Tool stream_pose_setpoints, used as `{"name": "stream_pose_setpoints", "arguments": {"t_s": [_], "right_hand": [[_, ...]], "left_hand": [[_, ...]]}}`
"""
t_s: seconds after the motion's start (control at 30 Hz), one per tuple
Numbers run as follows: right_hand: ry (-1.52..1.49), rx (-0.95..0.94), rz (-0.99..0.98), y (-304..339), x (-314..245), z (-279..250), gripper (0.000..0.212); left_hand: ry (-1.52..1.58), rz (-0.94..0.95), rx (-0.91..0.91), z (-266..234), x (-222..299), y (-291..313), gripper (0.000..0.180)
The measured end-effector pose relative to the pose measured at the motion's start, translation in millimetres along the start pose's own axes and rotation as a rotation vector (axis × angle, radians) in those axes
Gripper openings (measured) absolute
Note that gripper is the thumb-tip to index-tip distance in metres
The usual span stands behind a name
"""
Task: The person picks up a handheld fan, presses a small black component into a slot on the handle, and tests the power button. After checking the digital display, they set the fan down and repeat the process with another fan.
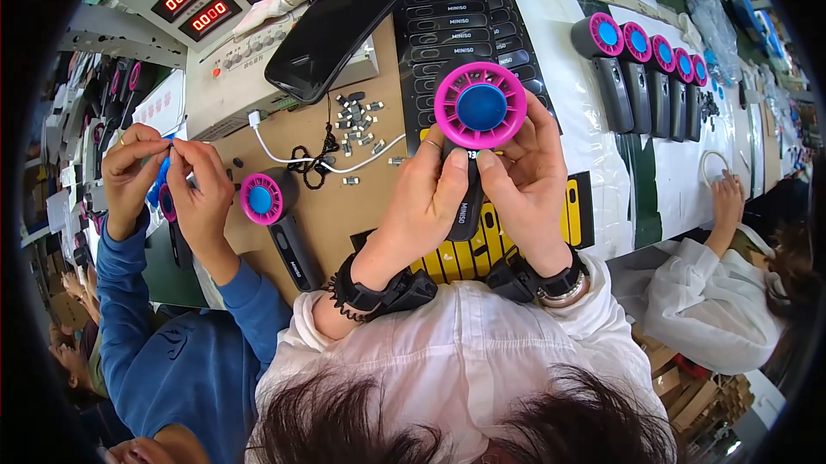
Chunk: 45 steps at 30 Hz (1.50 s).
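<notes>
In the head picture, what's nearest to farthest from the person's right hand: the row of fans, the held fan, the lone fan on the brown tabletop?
1. Held fan: touching the right hand.
2. Row of fans: off to the right.
3. Lone fan: farthest, over past the left hand.

The pink, blue and black handheld fan [481, 106] looks like smooth moulded plastic, its blue round centre [482, 108] satiny, its slim black handle [465, 210] matt. The flat black rectangular phone [334, 32] has a glossy, reflective glass face. Small silver rectangular connectors [350, 180] shine like bare metal. The tan tabletop [366, 210] looks matt and board-like. The crumpled clear bag [712, 24] is thin, shiny plastic; the white shirt [465, 335], creased woven cloth.
</notes>
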State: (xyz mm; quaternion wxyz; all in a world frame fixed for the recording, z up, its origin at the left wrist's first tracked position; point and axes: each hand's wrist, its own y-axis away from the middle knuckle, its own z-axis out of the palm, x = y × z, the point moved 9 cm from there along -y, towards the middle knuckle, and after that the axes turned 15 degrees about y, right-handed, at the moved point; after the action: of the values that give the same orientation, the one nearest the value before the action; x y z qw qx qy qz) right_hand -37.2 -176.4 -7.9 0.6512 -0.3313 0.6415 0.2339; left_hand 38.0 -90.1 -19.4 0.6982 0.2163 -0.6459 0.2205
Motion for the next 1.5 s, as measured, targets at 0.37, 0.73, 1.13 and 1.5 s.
{"name": "stream_pose_setpoints", "arguments": {"t_s": [0.37, 0.73, 1.13, 1.5], "right_hand": [[-0.058, -0.08, 0.172, -5, 14, 6, 0.068], [-0.131, -0.16, 0.079, -10, 4, 15, 0.087], [-0.194, -0.175, 0.128, -7, 11, 17, 0.093], [-0.188, -0.16, 0.071, -4, 11, 20, 0.086]], "left_hand": [[0.099, 0.002, 0.087, 0, -8, -8, 0.039], [0.132, 0.044, 0.158, 3, 7, -13, 0.045], [0.262, -0.027, 0.079, 6, -5, -9, 0.038], [0.192, -0.003, 0.117, -1, -6, -6, 0.037]]}}
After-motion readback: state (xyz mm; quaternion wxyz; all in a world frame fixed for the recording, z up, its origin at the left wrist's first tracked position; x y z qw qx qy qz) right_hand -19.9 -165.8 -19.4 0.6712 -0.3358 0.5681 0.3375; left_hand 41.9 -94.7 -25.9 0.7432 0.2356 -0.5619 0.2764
